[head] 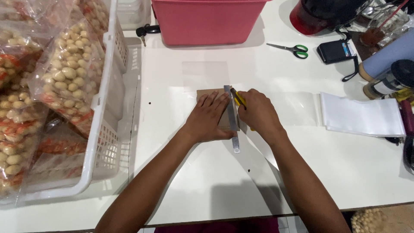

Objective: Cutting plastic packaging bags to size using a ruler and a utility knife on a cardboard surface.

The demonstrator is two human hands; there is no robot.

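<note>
My left hand lies flat, fingers spread, on a brown cardboard piece and presses a steel ruler down along the card's right side. My right hand is closed around a yellow utility knife, its tip against the ruler's right edge near the top. A clear plastic sheet lies on the white table just beyond the cardboard.
A white basket full of bagged round snacks stands at the left. A pink tub sits at the back, with keys beside it. Green-handled scissors, a black card wallet, a stack of clear bags and bottles lie to the right.
</note>
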